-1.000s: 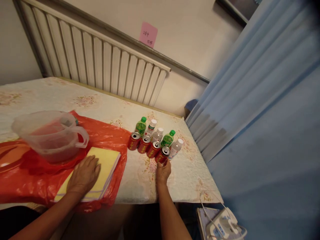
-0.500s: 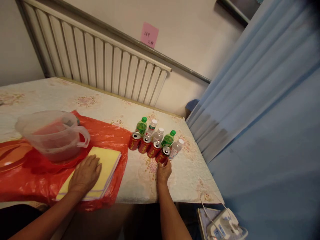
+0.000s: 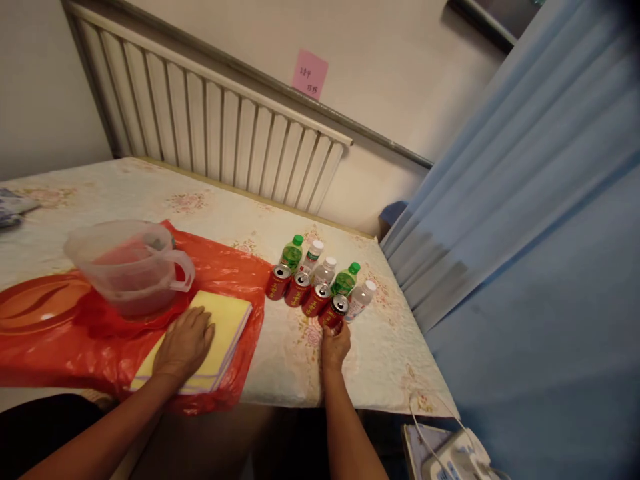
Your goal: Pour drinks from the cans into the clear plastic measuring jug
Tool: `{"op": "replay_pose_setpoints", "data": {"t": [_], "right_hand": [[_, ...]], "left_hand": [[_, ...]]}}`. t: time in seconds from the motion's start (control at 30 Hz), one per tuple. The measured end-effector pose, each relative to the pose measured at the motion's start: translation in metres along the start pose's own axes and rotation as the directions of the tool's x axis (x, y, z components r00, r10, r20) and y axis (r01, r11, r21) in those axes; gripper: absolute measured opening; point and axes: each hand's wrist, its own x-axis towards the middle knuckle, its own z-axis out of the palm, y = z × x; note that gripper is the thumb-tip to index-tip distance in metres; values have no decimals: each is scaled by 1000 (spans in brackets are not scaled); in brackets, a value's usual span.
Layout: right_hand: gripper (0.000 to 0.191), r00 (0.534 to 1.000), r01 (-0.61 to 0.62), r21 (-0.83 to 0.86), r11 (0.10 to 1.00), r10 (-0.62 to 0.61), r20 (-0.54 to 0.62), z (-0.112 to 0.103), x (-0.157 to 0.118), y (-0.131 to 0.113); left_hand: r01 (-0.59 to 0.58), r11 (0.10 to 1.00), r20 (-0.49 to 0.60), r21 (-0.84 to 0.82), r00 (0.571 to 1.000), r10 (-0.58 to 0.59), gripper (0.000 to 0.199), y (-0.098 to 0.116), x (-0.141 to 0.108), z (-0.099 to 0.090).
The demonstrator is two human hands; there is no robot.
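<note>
My left hand (image 3: 185,343) lies flat on a folded yellow cloth (image 3: 227,323), its fingers stretched out. The cloth rests on a red plastic bag (image 3: 245,273). My right hand (image 3: 336,343) has its fingers round the lower part of the rightmost red can (image 3: 334,312). That can stands at the end of a slanting row of several red cans (image 3: 278,283). Close behind them is a row of bottles, with a green-capped bottle (image 3: 293,255) at the left end and a white-capped bottle (image 3: 361,299) at the right.
A clear plastic jug (image 3: 135,273) stands on the red bag, beside an orange-red oval (image 3: 40,303). A flowered cloth (image 3: 280,377) covers the table. A blue curtain (image 3: 525,220) hangs at the right, above a white device with cables (image 3: 463,457). A radiator (image 3: 210,127) is behind.
The whole view has shifted, so everything sits slightly further right, and a bluish item now shows at the far left. Both hands keep their places on the cloth and can.
</note>
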Motion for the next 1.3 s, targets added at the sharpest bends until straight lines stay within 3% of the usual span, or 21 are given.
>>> {"op": "replay_pose_setpoints", "data": {"t": [0.27,0.4,0.5,0.6,0.73,0.83,0.9,1.0,1.13,1.2,1.3], "right_hand": [[55,997,-73,26,997,72,37,-13,-1,-13],[59,993,-116,22,993,116,20,-27,-28,-26],[61,977,-160,92,983,145,154,-30,-58,-46],[54,938,-128,211,969,49,342,-19,-69,-84],[40,841,-76,362,929,-135,524,23,-49,-160],[34,728,-13,439,898,-292,620,72,-28,-215],[30,623,46,469,882,-392,676,111,-18,-245],[33,475,139,504,852,-504,721,171,-10,-280],[55,370,256,514,819,-574,730,240,-14,-319],[61,312,264,549,793,-609,730,265,-21,-336],[46,243,243,606,758,-652,718,289,-36,-354]], "left_hand": [[48,998,10,-51,999,-47,36,8,-4,-8],[67,995,16,-74,998,-66,34,11,-9,-9],[104,992,73,-79,992,-98,33,15,-9,-13],[176,981,180,-83,971,-159,27,19,1,-25],[171,976,289,-138,949,-125,21,22,17,-41],[31,958,310,-286,949,62,25,20,18,-40],[-28,918,305,-396,939,160,25,16,15,-34],[4,863,282,-505,946,160,21,12,11,-26],[51,832,298,-552,944,140,19,11,12,-26],[46,833,305,-552,941,149,18,11,13,-28],[34,824,282,-566,947,155,19,12,13,-28]]}}
